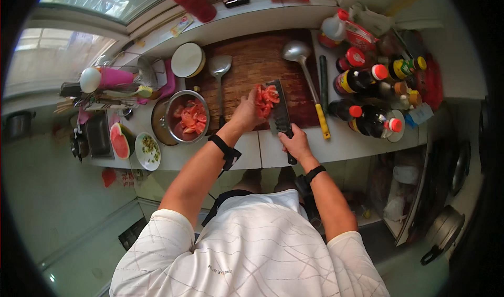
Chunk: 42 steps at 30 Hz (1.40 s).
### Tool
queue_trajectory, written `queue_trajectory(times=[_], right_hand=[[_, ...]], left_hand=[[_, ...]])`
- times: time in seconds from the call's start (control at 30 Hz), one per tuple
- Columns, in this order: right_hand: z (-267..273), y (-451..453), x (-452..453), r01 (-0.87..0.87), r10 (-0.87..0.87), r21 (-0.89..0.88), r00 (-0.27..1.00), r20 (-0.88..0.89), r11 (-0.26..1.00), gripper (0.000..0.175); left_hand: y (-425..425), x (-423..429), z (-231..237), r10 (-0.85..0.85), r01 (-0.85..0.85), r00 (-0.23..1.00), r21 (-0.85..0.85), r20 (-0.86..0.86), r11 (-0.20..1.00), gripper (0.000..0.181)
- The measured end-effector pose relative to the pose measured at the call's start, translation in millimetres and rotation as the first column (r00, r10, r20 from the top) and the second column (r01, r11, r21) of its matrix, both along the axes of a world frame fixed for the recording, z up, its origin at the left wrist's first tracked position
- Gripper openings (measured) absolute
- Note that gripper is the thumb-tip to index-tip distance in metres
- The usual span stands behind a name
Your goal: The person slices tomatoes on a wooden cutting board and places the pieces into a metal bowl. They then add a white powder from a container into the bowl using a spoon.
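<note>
My right hand [297, 143] grips the black handle of a Chinese cleaver [281, 112], its broad blade pointing away from me near the front of a wooden cutting board [252, 54]. Cut tomato pieces [269, 96] are gathered at the blade's left side and partly over it. My left hand [246, 114] is cupped around them from the left, some of its fingers hidden behind the tomato. To the left of that hand, a stainless steel bowl [178, 100] contains more tomato chunks [193, 117].
A metal spatula [219, 66] and a yellow-handled ladle [309, 74] lie either side of my hands, a cucumber [323, 80] beyond the ladle. Sauce bottles [360, 80] crowd the right. Leftward are a white bowl [187, 60], a plate of chopped greens [141, 161] and cut watermelon [121, 141].
</note>
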State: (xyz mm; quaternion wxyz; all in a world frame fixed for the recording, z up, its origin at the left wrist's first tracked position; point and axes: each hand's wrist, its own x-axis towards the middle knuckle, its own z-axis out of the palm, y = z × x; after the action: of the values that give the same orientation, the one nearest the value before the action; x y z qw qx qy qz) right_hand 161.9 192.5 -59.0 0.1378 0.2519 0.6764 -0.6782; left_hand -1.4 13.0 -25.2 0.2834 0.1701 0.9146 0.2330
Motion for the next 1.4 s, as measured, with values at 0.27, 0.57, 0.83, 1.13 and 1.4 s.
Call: queue_trajectory(times=[0.27, 0.57, 0.83, 1.13, 1.4], right_hand=[[4, -8, -8, -0.031, 0.031, -0.047, 1.0, 0.005, 0.998, 0.016], [9, -26, -9, -0.002, 0.002, -0.069, 1.0, -0.009, 0.998, 0.016], [60, -49, -27, -0.084, 0.082, -0.047, 0.996, -0.048, 0.995, 0.016], [98, -146, -72, -0.324, 0.304, -0.102, 0.937, -0.171, 0.941, 0.021], [103, -194, -82, -0.299, 0.405, 0.353, 0.87, -0.28, 0.887, 0.025]], left_hand=[[-6, -2, -18, 0.142, -0.142, 0.99, 0.205, 0.011, 0.968, 0.118], [-15, -4, -28, 0.156, -0.187, 0.98, 0.296, 0.125, 0.937, 0.112], [-45, 4, 39, 0.265, -0.235, 0.959, 0.236, -0.105, 0.943, 0.103], [-179, -7, 75, 0.456, -0.419, 0.889, 0.452, 0.03, 0.787, 0.095], [-242, -1, 28, 0.606, -0.598, 0.795, 0.207, 0.029, 0.775, 0.093]])
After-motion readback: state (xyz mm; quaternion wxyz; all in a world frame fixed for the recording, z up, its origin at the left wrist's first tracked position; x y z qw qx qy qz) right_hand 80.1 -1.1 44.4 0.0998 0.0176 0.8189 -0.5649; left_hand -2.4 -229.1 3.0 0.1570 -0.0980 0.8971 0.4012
